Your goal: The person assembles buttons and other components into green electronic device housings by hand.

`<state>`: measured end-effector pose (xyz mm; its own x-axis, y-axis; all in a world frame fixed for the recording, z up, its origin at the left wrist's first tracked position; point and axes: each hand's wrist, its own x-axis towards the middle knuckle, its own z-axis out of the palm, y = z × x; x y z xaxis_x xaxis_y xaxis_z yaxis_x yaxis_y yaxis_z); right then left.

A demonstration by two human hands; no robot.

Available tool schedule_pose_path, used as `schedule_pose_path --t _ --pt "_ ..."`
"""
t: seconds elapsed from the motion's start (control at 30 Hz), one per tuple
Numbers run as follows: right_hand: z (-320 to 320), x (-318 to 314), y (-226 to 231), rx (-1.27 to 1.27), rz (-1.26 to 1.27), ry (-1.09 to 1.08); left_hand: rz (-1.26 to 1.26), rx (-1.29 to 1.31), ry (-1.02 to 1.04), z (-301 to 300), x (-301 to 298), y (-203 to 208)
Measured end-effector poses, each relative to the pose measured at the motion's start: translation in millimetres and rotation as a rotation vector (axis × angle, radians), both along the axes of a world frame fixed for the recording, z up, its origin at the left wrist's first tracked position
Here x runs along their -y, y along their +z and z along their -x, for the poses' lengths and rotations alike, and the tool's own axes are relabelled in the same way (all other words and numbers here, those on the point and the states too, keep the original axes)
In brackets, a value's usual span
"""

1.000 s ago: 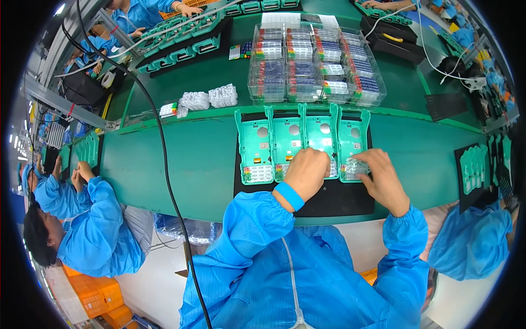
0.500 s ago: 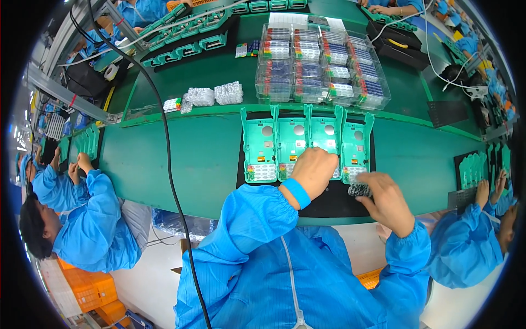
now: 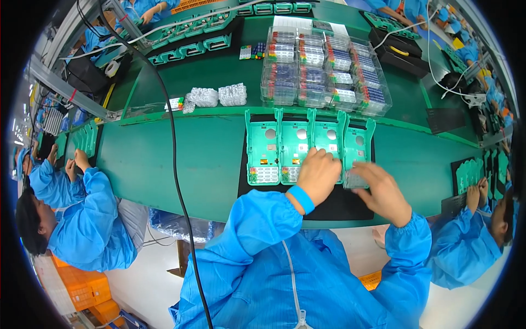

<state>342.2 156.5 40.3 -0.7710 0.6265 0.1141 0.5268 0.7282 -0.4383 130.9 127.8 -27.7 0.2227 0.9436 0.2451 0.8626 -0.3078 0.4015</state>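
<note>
Several green plastic housings lie side by side on a black mat. Rubber keypads with white and coloured keys sit in their lower ends. My left hand, a blue band at its wrist, is closed over the lower part of the third housing from the left; its fingertips and anything in them are hidden. Over the lower end of the rightmost housing is my right hand, slightly blurred. Its thumb and fingers are bent round a small grey keypad-like piece, partly covered by the fingers.
Stacked clear trays of keypads stand behind the housings. Bubble-wrapped bundles lie left of them. A black cable hangs across my left side. Co-workers in blue sit at the left and right.
My right hand has moved slightly up and left, over the rightmost housing. The piece in it looked dark and hung below the housing; now it looks grey and overlaps its lower end.
</note>
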Motion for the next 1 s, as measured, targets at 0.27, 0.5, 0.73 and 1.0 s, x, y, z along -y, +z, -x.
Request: schedule_pose_path --t 0.27,0.5,0.73,1.0 --pt "49 -58 32 -0.286 -0.168 -0.099 -0.181 0.410 0.130 46 50 -8" --pt "95 -59 16 -0.242 -0.015 0.085 -0.192 0.394 0.667 117 87 -17" --pt "122 -30 -3 -0.142 -0.024 0.296 0.076 0.346 0.581 136 89 -10" --pt "80 -32 14 -0.129 0.038 0.143 0.125 0.384 0.439 70 61 -9"
